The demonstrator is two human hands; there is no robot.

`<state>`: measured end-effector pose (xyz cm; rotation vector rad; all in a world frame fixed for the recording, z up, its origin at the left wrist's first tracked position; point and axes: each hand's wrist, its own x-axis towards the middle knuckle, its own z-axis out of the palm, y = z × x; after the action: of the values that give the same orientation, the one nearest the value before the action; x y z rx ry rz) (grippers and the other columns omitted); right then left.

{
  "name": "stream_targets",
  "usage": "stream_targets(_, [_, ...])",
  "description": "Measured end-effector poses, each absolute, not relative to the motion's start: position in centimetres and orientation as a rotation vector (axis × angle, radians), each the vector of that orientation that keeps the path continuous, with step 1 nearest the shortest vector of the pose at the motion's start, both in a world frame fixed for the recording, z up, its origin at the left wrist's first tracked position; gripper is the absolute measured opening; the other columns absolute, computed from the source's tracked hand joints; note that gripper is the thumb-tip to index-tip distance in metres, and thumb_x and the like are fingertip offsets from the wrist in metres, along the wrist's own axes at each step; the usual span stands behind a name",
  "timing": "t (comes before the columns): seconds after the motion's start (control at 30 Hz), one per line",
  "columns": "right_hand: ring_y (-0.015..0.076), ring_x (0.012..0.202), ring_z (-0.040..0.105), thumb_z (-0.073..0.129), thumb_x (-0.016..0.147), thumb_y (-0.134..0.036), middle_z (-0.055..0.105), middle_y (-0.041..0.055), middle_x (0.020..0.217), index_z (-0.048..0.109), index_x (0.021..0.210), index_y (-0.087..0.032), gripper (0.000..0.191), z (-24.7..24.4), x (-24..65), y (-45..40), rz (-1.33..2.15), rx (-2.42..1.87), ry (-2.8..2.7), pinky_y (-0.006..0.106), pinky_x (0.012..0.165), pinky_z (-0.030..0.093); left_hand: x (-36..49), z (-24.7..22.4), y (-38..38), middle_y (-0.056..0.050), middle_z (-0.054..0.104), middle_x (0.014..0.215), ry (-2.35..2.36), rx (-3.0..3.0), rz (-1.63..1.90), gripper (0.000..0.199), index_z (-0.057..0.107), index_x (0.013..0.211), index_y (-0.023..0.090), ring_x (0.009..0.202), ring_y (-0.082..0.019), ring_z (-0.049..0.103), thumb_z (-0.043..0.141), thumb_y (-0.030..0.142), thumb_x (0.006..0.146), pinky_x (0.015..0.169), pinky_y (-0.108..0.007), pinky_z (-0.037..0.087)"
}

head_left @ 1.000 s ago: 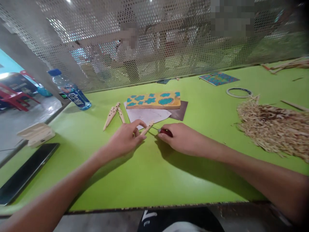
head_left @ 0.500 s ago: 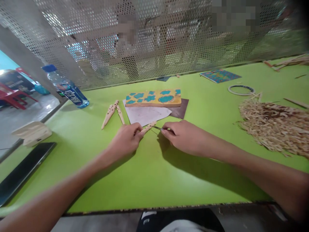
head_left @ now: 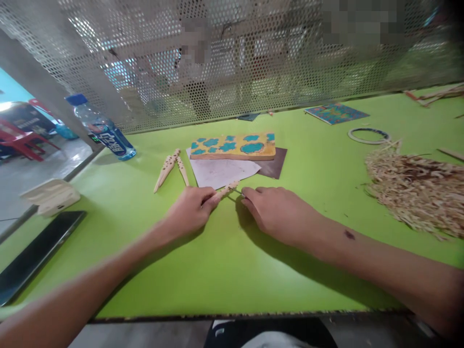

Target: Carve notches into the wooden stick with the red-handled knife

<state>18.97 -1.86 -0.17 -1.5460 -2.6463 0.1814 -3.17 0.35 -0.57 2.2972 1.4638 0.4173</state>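
My left hand is closed around a pale carved wooden stick, whose knobbly, notched end points up and to the right. My right hand pinches a thin dark pointed tool; its tip meets the carved end of the stick. Whether the tool is a blade or a file, I cannot tell. Similar carved sticks with dark holes lie to the left, beyond my left hand. Past both hands are a white paper sheet, a brown sheet and a yellow block with blue patches.
On the green table, a water bottle stands at the back left. A dark phone-like slab and an open beige case lie left. Wood shavings, a tape ring and a patterned card lie right. A perforated screen borders the back.
My right hand has rolled over, showing more of its back and a dark mark on the forearm. The tool stays at the stick's end. The whole view has shifted slightly.
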Motion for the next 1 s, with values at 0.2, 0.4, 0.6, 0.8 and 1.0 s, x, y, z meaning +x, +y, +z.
stream_targets(0.2, [0.0153, 0.057, 0.054, 0.037, 0.104, -0.032, 0.065, 0.0032, 0.067, 0.057, 0.078, -0.02, 0.035, 0.7, 19.3, -1.3, 0.822, -1.47, -2.254, 0.03, 0.058, 0.033, -3.2, -1.5, -0.6, 0.003, 0.048, 0.057, 1.494, 2.381, 0.587, 0.032, 0.059, 0.077, 0.016, 0.051, -0.01, 0.04, 0.045, 0.032, 0.101, 0.055, -0.026, 0.025])
stream_targets(0.4, [0.0188, 0.063, 0.06, 0.039, 0.104, -0.031, 0.07, 0.0064, 0.075, 0.063, 0.085, -0.019, 0.033, 0.8, 19.2, -1.6, 0.618, -1.545, -2.292, 0.031, 0.058, 0.031, -2.9, -1.6, -0.4, 0.004, 0.044, 0.057, 1.485, 2.354, 0.601, 0.031, 0.055, 0.074, 0.017, 0.052, -0.01, 0.038, 0.048, 0.031, 0.1, 0.056, -0.026, 0.026])
stream_targets(0.6, [0.0251, 0.064, 0.064, 0.031, 0.105, -0.022, 0.072, 0.0148, 0.083, 0.061, 0.108, -0.011, 0.031, -0.3, 18.0, -2.9, 0.18, -1.682, -2.521, 0.035, 0.054, 0.023, -2.6, -1.7, -0.5, 0.003, 0.046, 0.059, 1.544, 2.351, 0.542, 0.032, 0.046, 0.072, 0.019, 0.054, -0.012, 0.04, 0.045, 0.033, 0.101, 0.058, -0.028, 0.026])
stream_targets(0.8, [0.0166, 0.057, 0.056, 0.03, 0.106, -0.035, 0.066, 0.0054, 0.073, 0.054, 0.085, -0.02, 0.036, 0.5, 18.6, -1.9, 0.814, -1.532, -2.252, 0.03, 0.057, 0.032, -2.7, -2.1, -0.9, 0.004, 0.044, 0.057, 1.51, 2.386, 0.649, 0.03, 0.047, 0.074, 0.019, 0.05, -0.011, 0.04, 0.042, 0.03, 0.102, 0.055, -0.027, 0.026])
stream_targets(1.0, [0.0166, 0.064, 0.054, 0.042, 0.101, -0.034, 0.069, 0.0053, 0.078, 0.059, 0.079, -0.02, 0.031, 1.1, 19.3, -1.6, 0.724, -1.548, -2.165, 0.03, 0.06, 0.03, -2.7, -2.0, -0.7, 0.005, 0.043, 0.056, 1.486, 2.348, 0.729, 0.03, 0.049, 0.075, 0.019, 0.049, -0.01, 0.04, 0.044, 0.03, 0.102, 0.053, -0.025, 0.027])
